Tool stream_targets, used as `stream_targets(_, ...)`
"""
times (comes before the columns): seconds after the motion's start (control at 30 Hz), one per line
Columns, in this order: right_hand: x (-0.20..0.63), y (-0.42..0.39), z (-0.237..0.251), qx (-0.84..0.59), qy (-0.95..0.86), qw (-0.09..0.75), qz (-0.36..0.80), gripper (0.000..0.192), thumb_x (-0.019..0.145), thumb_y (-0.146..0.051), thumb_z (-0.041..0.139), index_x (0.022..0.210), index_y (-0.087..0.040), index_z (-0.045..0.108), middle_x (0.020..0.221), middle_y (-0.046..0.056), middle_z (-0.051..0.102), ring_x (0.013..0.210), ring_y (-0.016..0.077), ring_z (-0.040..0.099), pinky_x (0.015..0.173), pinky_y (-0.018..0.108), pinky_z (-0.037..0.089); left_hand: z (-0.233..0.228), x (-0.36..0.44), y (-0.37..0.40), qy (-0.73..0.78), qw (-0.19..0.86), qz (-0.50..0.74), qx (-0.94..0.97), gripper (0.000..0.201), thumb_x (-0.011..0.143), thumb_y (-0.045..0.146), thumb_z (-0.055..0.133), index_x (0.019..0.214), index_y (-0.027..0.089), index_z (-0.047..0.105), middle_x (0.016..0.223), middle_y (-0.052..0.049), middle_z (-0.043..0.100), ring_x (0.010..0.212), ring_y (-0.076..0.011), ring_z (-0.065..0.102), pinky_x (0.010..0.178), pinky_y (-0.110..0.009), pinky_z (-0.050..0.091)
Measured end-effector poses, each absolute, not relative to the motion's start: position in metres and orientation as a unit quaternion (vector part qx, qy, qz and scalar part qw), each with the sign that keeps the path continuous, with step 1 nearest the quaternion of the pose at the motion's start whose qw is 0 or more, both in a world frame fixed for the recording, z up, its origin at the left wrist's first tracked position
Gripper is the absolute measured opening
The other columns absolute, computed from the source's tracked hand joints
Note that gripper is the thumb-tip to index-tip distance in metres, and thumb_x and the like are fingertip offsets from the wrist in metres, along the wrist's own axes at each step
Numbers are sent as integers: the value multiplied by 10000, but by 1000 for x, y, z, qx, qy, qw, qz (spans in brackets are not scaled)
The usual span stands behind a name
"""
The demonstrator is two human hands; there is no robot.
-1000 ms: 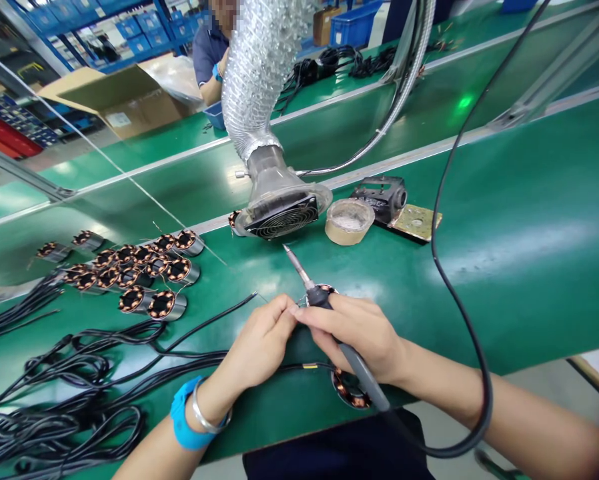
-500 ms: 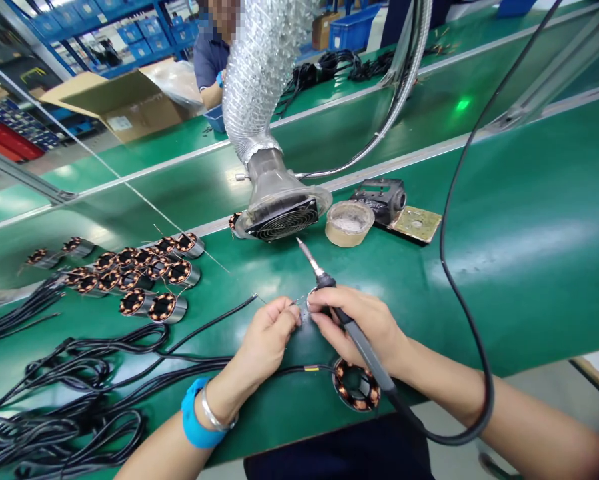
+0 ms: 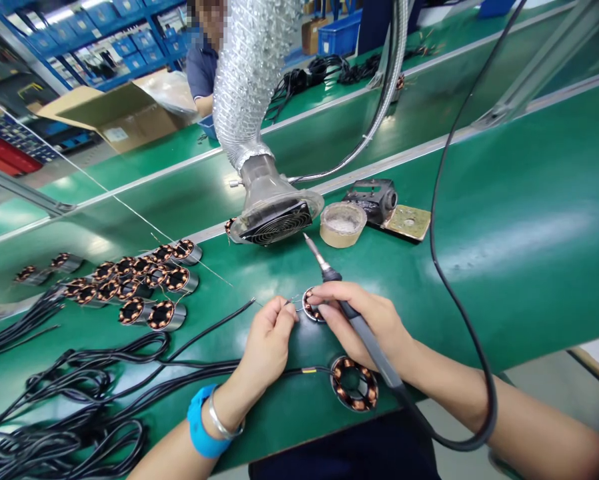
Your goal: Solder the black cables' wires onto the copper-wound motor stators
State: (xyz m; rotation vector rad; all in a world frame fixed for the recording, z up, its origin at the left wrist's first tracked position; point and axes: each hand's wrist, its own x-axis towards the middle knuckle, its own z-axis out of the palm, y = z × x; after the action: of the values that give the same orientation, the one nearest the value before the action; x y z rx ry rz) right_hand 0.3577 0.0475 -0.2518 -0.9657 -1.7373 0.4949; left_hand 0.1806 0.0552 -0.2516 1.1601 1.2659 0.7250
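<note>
- From my remote view, my left hand (image 3: 267, 340) is pinched closed on thin wire (image 3: 297, 302).
- My right hand (image 3: 372, 320) curls round the soldering iron (image 3: 370, 345), fingertips at the edge of the upper coil ring (image 3: 308, 309).
- I see the lower coil ring (image 3: 368, 387) near the green table's (image 3: 489, 293) front edge.

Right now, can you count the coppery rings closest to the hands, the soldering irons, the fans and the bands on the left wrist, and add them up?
Coppery rings: 2, the upper ring by the right hand and the lower ring
Soldering iron: 1
Fan: 1
Bands: 2, a blue band and a silver bangle
Total: 6
</note>
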Motion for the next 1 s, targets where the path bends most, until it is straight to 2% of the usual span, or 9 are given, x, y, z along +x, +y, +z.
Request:
stream_targets(0.1, 365, 40, -244, -418, -695, 534, 237, 347, 930, -109, 515, 1243, -256, 552, 924, -5, 732, 767, 116, 700, 712, 226, 589, -252, 180, 58, 548, 591, 310, 505, 291, 909, 427, 466, 727, 201, 445, 504, 109, 233, 432, -70, 168, 424, -217, 140)
stream_targets(0.2, 373, 31, -239, -430, -681, 542, 240, 396, 917, -151, 549, 1297, -261, 555, 898, 7, 714, 749, 138, 675, 678, 263, 568, -252, 180, 61, 549, 583, 302, 517, 284, 910, 402, 457, 710, 202, 433, 499, 106, 240, 436, -73, 177, 432, -218, 151)
stream_targets(0.3, 380, 23, -239, -423, -677, 555, 234, 314, 891, -188, 565, 1189, -241, 650, 873, 37, 679, 745, 172, 633, 627, 303, 525, -248, 179, 64, 554, 561, 288, 543, 287, 915, 389, 447, 701, 199, 430, 514, 93, 280, 466, -81, 218, 449, -214, 185)
stream_targets(0.43, 385, 19, -244, -463, -631, 574, 240, 184, 883, -225, 571, 1015, -238, 698, 779, 24, 667, 637, 162, 597, 538, 287, 477, -243, 179, 67, 559, 530, 278, 574, 289, 915, 378, 441, 691, 196, 431, 542, 81, 302, 504, -90, 250, 472, -214, 222)
stream_targets(0.57, 385, 21, -248, -490, -601, 589, 227, 132, 885, -256, 588, 955, -241, 699, 830, 24, 705, 690, 173, 655, 598, 286, 533, -243, 177, 64, 553, 553, 273, 560, 282, 926, 387, 424, 714, 201, 443, 514, 90, 280, 475, -89, 229, 458, -217, 195)
stream_targets(0.73, 375, 30, -246, -488, -657, 526, 231, 250, 914, -199, 574, 1145, -251, 655, 1000, 37, 739, 810, 176, 720, 728, 287, 606, -245, 172, 55, 539, 599, 269, 528, 280, 927, 400, 436, 726, 206, 444, 492, 107, 234, 428, -77, 175, 436, -220, 160)
stream_targets(0.83, 364, 40, -247, -435, -727, 483, 222, 255, 896, -133, 583, 1116, -237, 660, 981, 29, 750, 836, 162, 728, 755, 252, 606, -244, 171, 53, 533, 613, 274, 515, 277, 922, 414, 446, 741, 205, 453, 495, 110, 228, 421, -73, 162, 431, -217, 152)
stream_targets(1.0, 352, 54, -250, -393, -751, 467, 253, 256, 883, -76, 527, 1068, -215, 636, 970, 18, 736, 809, 126, 712, 760, 221, 585, -243, 174, 56, 531, 626, 292, 491, 309, 884, 468, 500, 737, 202, 447, 493, 116, 233, 422, -64, 145, 423, -210, 145)
